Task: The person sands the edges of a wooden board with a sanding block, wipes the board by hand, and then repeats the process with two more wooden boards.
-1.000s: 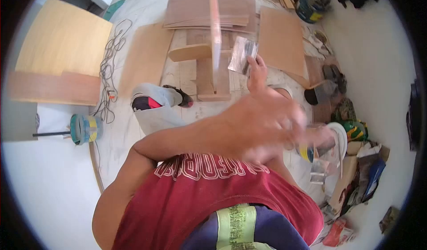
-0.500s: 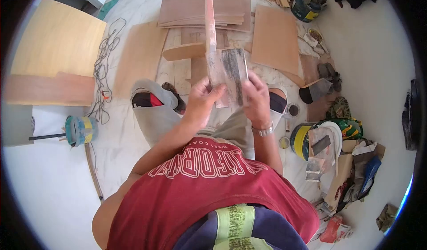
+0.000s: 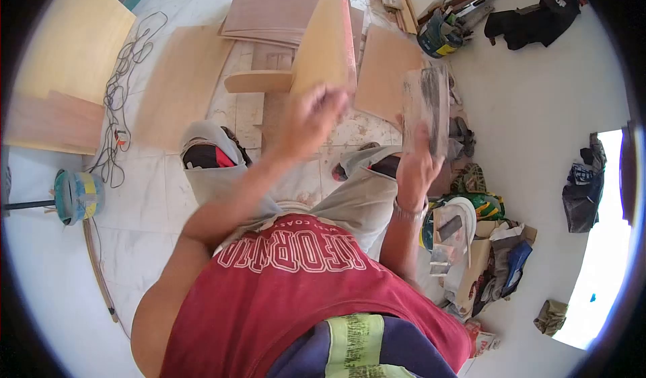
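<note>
My right hand (image 3: 418,166) grips a dusty, flat sanding block (image 3: 425,109) with dark worn streaks, held up to the right of the plywood panel. The pale panel (image 3: 321,48) stands on its edge before me, its pinkish edge facing up and right. Against the near end of this panel, my left hand (image 3: 319,112) is smeared by motion, its fingers partly curled. A short board with a rounded end (image 3: 259,81) juts out left from the panel.
Stacked plywood sheets (image 3: 266,8) lie behind the panel, with single sheets (image 3: 178,85) on the tiled floor. A tangled cable (image 3: 121,102) runs at left beside a bucket (image 3: 79,196). Tools fill a dark bucket (image 3: 441,35); a cardboard box (image 3: 474,263) stands at right.
My hands have parted: the sanding block, held in both before, has moved right in my right hand. My left hand has moved up to the panel's near end. The view has turned rightward.
</note>
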Tool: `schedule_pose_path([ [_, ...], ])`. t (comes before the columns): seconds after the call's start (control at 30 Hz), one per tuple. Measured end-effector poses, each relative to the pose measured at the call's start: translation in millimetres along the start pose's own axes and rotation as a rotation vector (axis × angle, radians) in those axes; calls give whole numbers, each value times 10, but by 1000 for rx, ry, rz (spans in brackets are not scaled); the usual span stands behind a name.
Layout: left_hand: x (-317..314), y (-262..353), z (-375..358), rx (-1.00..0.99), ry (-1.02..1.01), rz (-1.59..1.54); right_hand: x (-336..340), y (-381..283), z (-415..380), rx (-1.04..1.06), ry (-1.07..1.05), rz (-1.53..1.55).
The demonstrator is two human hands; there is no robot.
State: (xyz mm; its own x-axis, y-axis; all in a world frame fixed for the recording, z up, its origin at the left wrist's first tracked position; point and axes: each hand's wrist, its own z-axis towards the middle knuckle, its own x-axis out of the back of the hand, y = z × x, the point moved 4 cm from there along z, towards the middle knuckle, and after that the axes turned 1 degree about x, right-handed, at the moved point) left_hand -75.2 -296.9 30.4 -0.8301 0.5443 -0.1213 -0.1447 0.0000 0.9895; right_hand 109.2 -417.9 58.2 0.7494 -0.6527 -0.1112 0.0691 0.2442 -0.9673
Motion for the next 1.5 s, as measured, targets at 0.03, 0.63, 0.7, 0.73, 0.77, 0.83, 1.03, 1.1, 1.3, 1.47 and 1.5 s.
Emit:
schedule_pose_path([
  [0.03, 140, -22, 294, -164, 14, 145, -60, 36, 49, 13, -54, -58],
  [0.63, 168, 356, 229, -535, -245, 763, -269, 1156, -10, -8, -330, -37],
  [0.7, 101, 485, 467, -567, -136, 807, -324, 1145, 9, 92, -299, -77],
  [0.73, 24, 515, 628, -595, -85, 825, -355, 1119, 8, 121, -291, -97],
  [0.77, -13, 550, 731, -626, -39, 840, -369, 1034, 2, 108, -300, -119],
  [0.83, 43, 424, 831, -596, -205, 969, -354, 984, -45, 100, -302, -157],
  [1.03, 314, 339, 582, -411, -323, 763, -117, 1118, -123, -14, -255, -112],
  [1.1, 207, 388, 494, -483, -134, 780, -20, 1473, -114, -124, -257, -108],
  [1.3, -61, 454, 448, -539, -265, 850, 49, 1476, 188, -95, -210, -112],
  [1.47, 444, 389, 112, -331, -40, 515, 30, 1770, 226, 27, -170, -302],
  [1.5, 553, 417, 83, -389, 87, 646, 44, 1801, 236, 55, -159, -366],
])
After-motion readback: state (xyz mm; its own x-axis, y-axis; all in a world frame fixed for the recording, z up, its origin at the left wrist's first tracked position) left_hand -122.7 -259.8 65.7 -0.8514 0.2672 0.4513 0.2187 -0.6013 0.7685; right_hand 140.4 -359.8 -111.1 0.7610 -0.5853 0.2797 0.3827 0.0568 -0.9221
